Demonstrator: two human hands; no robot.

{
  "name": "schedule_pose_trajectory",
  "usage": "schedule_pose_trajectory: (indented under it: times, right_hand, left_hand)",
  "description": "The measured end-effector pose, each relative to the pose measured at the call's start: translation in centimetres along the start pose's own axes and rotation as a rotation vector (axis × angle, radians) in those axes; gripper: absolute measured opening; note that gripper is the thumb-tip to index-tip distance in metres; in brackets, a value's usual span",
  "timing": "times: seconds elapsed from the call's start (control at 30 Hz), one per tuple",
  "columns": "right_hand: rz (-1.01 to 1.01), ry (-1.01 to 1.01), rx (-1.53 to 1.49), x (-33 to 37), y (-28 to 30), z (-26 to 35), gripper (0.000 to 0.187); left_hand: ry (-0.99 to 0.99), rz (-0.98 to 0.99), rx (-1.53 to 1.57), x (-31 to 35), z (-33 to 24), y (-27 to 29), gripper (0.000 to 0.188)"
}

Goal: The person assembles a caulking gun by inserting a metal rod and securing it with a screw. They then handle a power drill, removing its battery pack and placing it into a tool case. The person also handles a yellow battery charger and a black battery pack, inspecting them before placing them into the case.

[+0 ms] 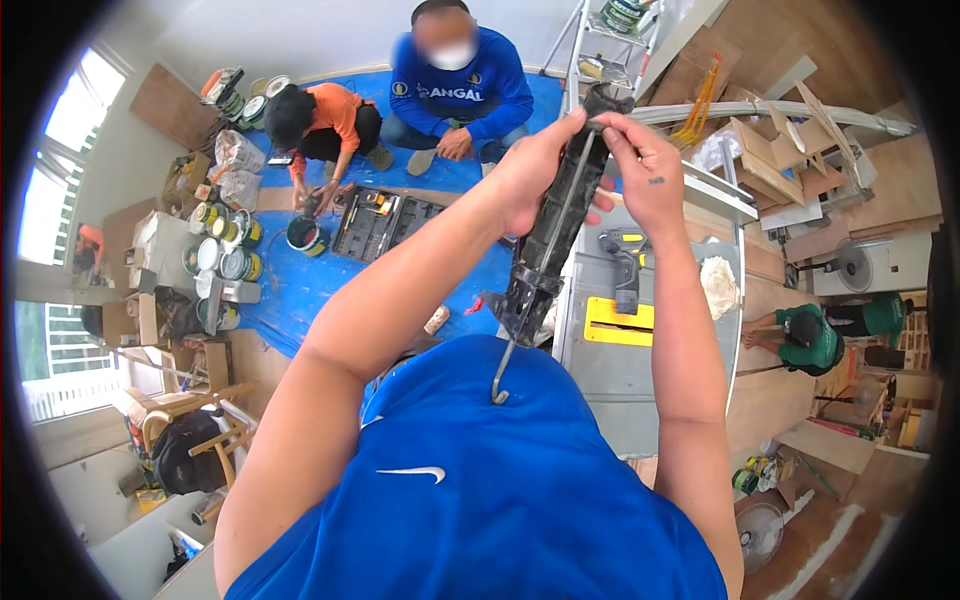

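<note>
A black caulking gun (550,220) is held up in front of my body. Its front end points away from me, and the hooked metal rod (501,385) at its back reaches down over my blue shirt. My left hand (536,172) is closed round the front half of the frame from the left. At the far tip, my right hand (645,172) grips the gun with thumb and fingers. Some fingers are hidden behind the gun. The handle and trigger side lies close to my belly, partly out of sight.
On my right is a grey worktable (610,375) with a cordless drill (626,265) and a yellow plate (618,320). Two people crouch or sit on blue sheeting (370,310) ahead, near a tool case (385,222). Paint cans (240,265) line the left; a stepladder (600,65) stands beyond.
</note>
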State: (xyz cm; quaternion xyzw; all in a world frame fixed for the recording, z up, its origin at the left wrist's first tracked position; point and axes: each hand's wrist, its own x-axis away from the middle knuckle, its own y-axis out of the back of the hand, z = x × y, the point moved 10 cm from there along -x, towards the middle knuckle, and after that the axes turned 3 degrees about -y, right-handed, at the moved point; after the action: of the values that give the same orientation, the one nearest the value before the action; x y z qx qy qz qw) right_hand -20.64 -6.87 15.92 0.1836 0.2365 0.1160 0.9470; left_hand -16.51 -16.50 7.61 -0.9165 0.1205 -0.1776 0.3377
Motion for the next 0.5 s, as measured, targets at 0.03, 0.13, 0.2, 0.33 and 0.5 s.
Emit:
schedule_pose_trajectory:
  times: [0.03, 0.13, 0.2, 0.33, 0.5]
  right_hand:
    - [-0.018, 0.048, 0.021, -0.3, -0.1, 0.9, 0.015]
    - [-0.072, 0.069, 0.052, -0.8, -0.3, 2.1, 0.015]
    - [-0.127, 0.212, 0.162, -0.9, -0.6, 3.8, 0.014]
    - [-0.226, 0.265, 0.135, 1.0, -1.3, 7.4, 0.03]
    - [-0.045, -0.03, -0.254, 8.4, -1.1, 3.7, 0.04]
  left_hand:
    - [0.005, 0.007, -0.014, -0.5, -0.7, 0.0, 0.064]
    - [-0.014, 0.026, -0.014, -1.9, -1.6, 0.5, 0.067]
    - [-0.053, 0.095, 0.023, -1.4, -2.4, -0.1, 0.064]
    - [-0.195, 0.069, 0.022, -0.2, -5.1, 0.3, 0.056]
    - [-0.328, -0.116, 0.245, 3.0, -10.7, 2.7, 0.05]
